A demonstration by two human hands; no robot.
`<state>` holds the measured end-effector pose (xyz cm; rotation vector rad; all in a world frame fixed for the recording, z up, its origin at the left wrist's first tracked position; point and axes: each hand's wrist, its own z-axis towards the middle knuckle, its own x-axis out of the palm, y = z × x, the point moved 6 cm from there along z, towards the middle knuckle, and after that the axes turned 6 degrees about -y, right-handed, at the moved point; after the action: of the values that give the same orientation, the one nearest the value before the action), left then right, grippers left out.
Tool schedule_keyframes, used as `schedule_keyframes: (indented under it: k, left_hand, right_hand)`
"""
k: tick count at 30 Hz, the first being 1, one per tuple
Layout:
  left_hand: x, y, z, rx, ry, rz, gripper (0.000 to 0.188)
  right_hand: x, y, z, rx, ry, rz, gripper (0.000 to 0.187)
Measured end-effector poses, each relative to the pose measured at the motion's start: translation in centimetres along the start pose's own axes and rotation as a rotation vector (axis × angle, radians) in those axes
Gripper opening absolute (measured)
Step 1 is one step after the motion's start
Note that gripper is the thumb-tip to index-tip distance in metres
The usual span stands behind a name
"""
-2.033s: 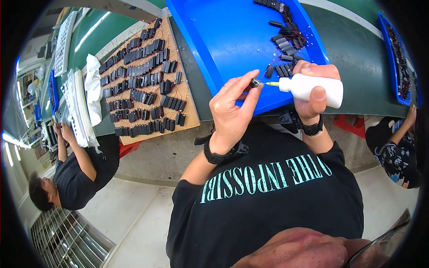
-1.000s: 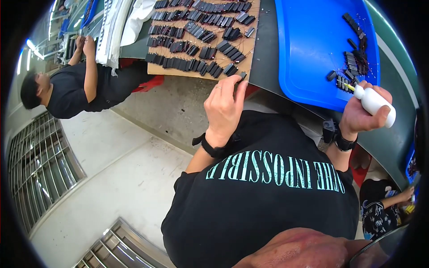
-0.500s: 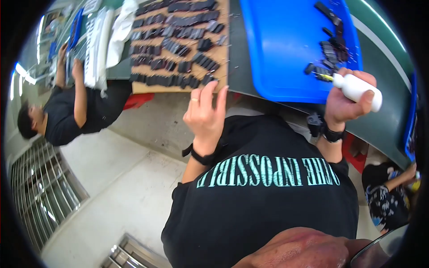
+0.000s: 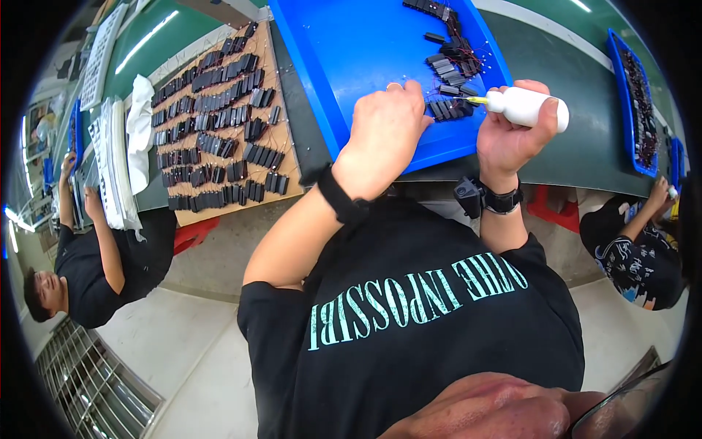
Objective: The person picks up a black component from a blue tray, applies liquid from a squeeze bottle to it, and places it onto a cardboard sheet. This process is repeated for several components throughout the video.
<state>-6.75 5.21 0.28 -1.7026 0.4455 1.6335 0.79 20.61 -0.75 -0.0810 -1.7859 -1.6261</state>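
Note:
My right hand point(image 4: 508, 139) is wrapped around a white squeeze bottle point(image 4: 528, 108) with a thin yellow-based nozzle, tilted so the tip points left. The nozzle tip is over or beside a row of black rectangular components with thin wires point(image 4: 452, 110) in the blue tray point(image 4: 344, 58). At the left end of that row is my left hand point(image 4: 386, 132), back up, its fingertips bent down close to the components. Most of its fingers are hidden, so I cannot see whether it grips a piece.
Left of the tray, a brown board point(image 4: 241, 150) carries several rows of similar black components. Beyond it lie white plastic bags point(image 4: 113, 161). A person point(image 4: 110, 256) works at the left, and another point(image 4: 636, 252) at the right near a filled blue tray point(image 4: 635, 102).
My left hand has moved from the edge of the brown board to the components in the blue tray. The view has turned; my right hand still holds the bottle.

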Motion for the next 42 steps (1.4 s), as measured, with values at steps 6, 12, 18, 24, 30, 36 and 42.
schedule_keyframes:
  k: [6,12,18,24,30,36,42]
  left_hand:
    - [-0.2,1.1,-0.1,0.058,-0.144,-0.074,0.024]
    - [-2.1,3.0,-3.5,-0.399,-0.247,-1.011,0.020]
    - [-1.5,1.8,-5.0,-0.344,-0.184,-1.094,0.020]
    - [-0.5,1.8,-5.0,-0.134,-0.038,-1.050,0.019]
    - [0.1,2.0,-5.3,-0.302,-0.138,-1.251,0.018]
    - [-0.5,2.2,-5.7,-0.258,-0.272,-1.176,0.018]
    - [-0.4,2.2,-5.5,-0.254,-0.290,-1.171,0.017]
  right_hand:
    - [0.6,0.1,-0.2,0.022,0.031,0.008,0.048]
    - [1.9,-0.1,-1.3,0.102,0.148,0.162,0.048]
    - [4.9,-0.2,-4.2,0.230,0.416,0.066,0.045]
    - [6.5,-1.1,-3.8,0.475,0.433,-0.130,0.047]
    - [3.4,1.7,-1.6,-0.364,0.248,0.023,0.044]
    - [1.3,0.9,-3.4,-0.411,0.358,-0.174,0.043]
    - [1.6,0.8,-3.5,-0.421,0.417,-0.241,0.042]
